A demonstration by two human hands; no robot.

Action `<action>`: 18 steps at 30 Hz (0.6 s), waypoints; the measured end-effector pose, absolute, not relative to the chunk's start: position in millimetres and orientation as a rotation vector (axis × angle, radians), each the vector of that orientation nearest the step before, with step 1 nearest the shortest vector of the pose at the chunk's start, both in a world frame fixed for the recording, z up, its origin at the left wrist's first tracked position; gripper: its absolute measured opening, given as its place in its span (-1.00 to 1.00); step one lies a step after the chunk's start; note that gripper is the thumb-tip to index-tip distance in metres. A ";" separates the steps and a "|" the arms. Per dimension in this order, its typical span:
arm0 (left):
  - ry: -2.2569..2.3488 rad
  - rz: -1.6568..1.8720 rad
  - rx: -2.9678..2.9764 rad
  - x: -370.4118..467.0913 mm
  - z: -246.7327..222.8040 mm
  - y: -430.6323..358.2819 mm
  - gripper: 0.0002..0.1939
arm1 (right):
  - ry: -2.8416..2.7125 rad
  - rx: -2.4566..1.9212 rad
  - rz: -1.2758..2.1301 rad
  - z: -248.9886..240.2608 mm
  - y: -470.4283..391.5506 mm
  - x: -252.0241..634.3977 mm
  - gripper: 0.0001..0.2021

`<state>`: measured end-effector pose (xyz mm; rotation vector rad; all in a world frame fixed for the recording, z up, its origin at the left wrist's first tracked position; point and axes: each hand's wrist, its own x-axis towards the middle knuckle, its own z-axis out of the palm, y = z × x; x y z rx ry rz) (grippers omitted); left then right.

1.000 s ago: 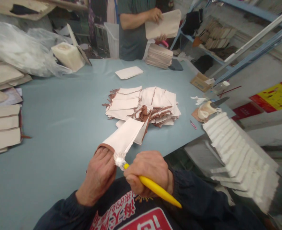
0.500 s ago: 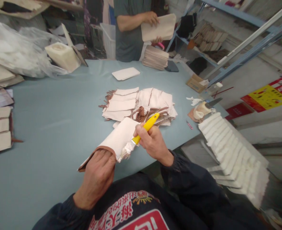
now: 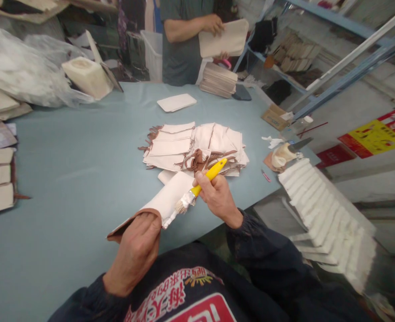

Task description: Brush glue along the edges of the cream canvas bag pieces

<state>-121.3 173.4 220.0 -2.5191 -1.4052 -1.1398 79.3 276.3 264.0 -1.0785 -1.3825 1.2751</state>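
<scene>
My right hand (image 3: 216,194) is closed round the yellow handle of a brush (image 3: 211,174). White paste coats the bristles, which rest on the right edge of a pale leather piece (image 3: 170,194) with a brown inner side. A white streak runs along that edge below the bristles. My left hand (image 3: 139,248) grips the near end of the piece, its fingertips tucked inside the curled brown rim and partly hidden. Just beyond lies a pile of pale pieces (image 3: 177,141) with brown edges and strips.
Across the blue-green table (image 3: 66,179), a person (image 3: 187,49) holds pale panels above a stack (image 3: 218,79). Flat panels (image 3: 176,103) lie nearer. A plastic bag (image 3: 33,67) and block sit at the left, a small box (image 3: 275,117) and layered white pieces (image 3: 328,214) at the right.
My right hand and the brush have moved slightly up and right along the edge, leaving a white streak visible. The leather piece's far end sits a little lower.
</scene>
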 end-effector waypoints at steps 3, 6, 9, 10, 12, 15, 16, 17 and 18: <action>-1.391 -1.139 -2.531 -121.4 218.8 173.4 -0.73 | -1.343 -1.007 1.337 273.4 270.1 78.8 -0.48; -1.401 -1.159 -2.540 -121.0 219.6 175.0 -0.73 | -1.355 -0.976 1.432 277.7 263.5 73.3 -0.48; -1.436 -1.178 -2.526 -120.6 218.1 174.7 -0.75 | -1.372 -1.075 1.390 265.0 270.6 72.6 -0.44; -1.458 -1.182 -2.524 -120.4 216.8 173.9 -0.76 | -1.368 -1.121 1.350 258.6 275.0 74.4 -0.42; -1.509 -1.227 -2.533 -119.6 214.1 171.7 -0.77 | -1.364 -1.187 1.286 247.4 283.0 80.6 -0.40; -1.699 -1.424 -2.575 -116.9 215.8 170.3 -0.77 | -1.396 -1.151 1.255 242.6 285.9 91.1 -0.42; -1.833 -1.509 -2.570 -115.9 219.0 171.2 -0.77 | -1.407 -1.120 1.231 244.9 284.0 93.9 -0.45; -2.008 -1.599 -2.549 -115.4 223.5 173.0 -0.78 | -1.416 -1.085 1.195 248.7 281.2 96.2 -0.47; -2.218 -1.703 -2.502 -115.2 229.1 175.7 -0.79 | -1.425 -1.048 1.157 253.6 277.6 98.0 -0.50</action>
